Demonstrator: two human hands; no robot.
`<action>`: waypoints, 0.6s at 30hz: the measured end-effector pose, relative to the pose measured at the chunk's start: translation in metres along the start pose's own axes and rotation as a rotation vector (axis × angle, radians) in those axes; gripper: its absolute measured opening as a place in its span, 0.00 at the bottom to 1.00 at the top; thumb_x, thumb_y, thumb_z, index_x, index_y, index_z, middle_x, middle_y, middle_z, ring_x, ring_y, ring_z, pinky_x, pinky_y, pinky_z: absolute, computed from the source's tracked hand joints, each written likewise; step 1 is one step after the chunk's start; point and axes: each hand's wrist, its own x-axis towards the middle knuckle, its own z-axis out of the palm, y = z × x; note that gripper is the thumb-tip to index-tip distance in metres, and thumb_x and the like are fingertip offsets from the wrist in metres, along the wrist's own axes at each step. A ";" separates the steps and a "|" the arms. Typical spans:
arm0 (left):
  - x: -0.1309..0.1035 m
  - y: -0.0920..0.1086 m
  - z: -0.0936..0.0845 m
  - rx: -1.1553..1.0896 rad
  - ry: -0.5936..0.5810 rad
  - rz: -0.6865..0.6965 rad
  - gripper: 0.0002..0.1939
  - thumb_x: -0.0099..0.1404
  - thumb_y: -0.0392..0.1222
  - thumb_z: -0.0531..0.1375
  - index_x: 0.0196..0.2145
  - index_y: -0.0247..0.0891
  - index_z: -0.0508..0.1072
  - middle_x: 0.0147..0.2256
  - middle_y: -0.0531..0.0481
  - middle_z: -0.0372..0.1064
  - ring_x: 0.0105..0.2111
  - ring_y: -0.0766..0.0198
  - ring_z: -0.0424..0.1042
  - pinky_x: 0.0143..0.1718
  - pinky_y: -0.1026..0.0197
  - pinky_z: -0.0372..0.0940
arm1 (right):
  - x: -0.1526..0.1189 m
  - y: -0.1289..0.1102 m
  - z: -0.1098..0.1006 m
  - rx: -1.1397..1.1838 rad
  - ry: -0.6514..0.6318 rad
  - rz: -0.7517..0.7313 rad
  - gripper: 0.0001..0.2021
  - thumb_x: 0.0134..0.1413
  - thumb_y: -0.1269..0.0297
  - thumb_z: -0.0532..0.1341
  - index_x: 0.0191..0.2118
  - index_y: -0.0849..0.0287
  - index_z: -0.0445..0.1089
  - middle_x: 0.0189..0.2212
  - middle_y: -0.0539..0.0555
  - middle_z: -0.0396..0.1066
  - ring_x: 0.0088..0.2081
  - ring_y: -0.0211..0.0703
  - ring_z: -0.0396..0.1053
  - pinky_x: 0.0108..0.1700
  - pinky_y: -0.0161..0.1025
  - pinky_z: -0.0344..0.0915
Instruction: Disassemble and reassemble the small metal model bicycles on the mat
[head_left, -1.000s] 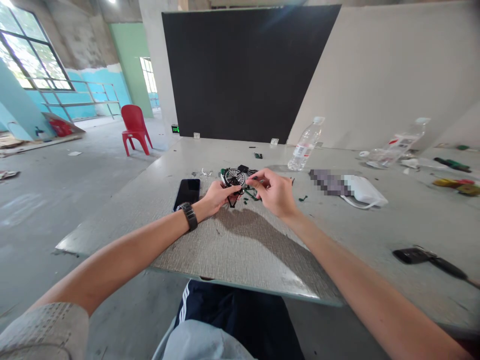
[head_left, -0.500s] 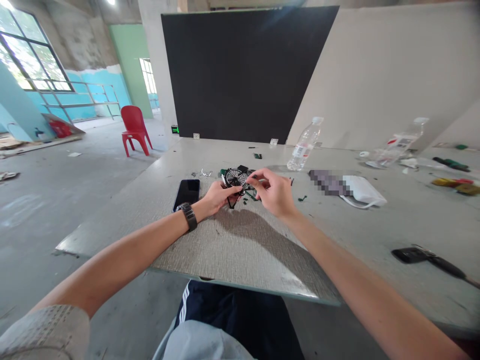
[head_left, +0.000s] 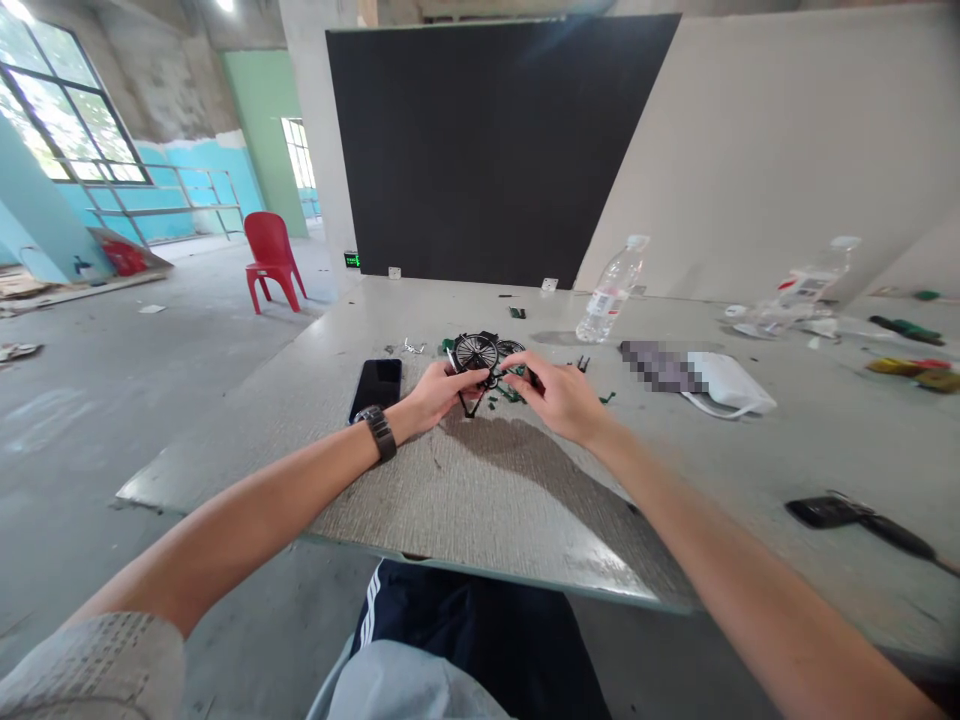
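A black miniature bicycle (head_left: 477, 350), its spoked wheel facing me, is held just above the table. My left hand (head_left: 439, 392) is closed around its lower frame, the thumb pressing along the near side. At the bicycle's right side is my right hand (head_left: 559, 395), index finger and thumb curved toward each other by the frame. Something small and dark shows among its curled fingers, too small to name. Green plastic bits (head_left: 510, 393) lie beneath and between the hands. Part of the bicycle is hidden behind the fingers.
A phone (head_left: 377, 386) lies by my left wrist. A clear bottle (head_left: 611, 290) stands at the back; another bottle (head_left: 810, 280) leans farther right. A white mask-like item (head_left: 727, 383), a black-handled tool (head_left: 892, 530) and a small green scrap (head_left: 607, 398) lie to the right.
My right hand has shifted slightly right and down, its index finger and thumb now lower beside the bicycle. More of the wheels shows. My left hand keeps its hold.
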 end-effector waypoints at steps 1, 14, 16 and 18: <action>0.000 0.000 0.000 0.003 -0.006 0.005 0.11 0.57 0.37 0.73 0.35 0.28 0.78 0.32 0.45 0.77 0.31 0.67 0.74 0.41 0.59 0.68 | 0.000 0.000 0.001 0.007 0.009 0.011 0.13 0.72 0.53 0.54 0.49 0.53 0.70 0.18 0.43 0.60 0.19 0.38 0.57 0.26 0.37 0.52; -0.006 0.002 0.003 0.086 -0.030 0.054 0.12 0.58 0.40 0.73 0.34 0.30 0.77 0.33 0.49 0.73 0.30 0.70 0.69 0.30 0.64 0.64 | -0.003 0.009 0.003 -0.088 -0.025 -0.087 0.09 0.71 0.61 0.55 0.47 0.49 0.72 0.37 0.50 0.82 0.32 0.43 0.77 0.28 0.36 0.56; -0.005 0.002 0.002 0.132 -0.034 0.068 0.12 0.60 0.42 0.72 0.34 0.30 0.77 0.31 0.50 0.71 0.27 0.71 0.66 0.27 0.65 0.61 | -0.004 0.010 0.005 -0.130 -0.038 -0.119 0.09 0.71 0.61 0.55 0.47 0.49 0.73 0.38 0.49 0.83 0.32 0.43 0.77 0.27 0.36 0.55; -0.005 0.001 0.001 0.158 -0.055 0.073 0.12 0.61 0.43 0.71 0.35 0.30 0.77 0.33 0.50 0.72 0.27 0.72 0.65 0.27 0.66 0.61 | -0.006 0.012 0.008 -0.190 -0.046 -0.157 0.09 0.70 0.60 0.56 0.46 0.50 0.74 0.38 0.49 0.83 0.31 0.42 0.77 0.25 0.36 0.52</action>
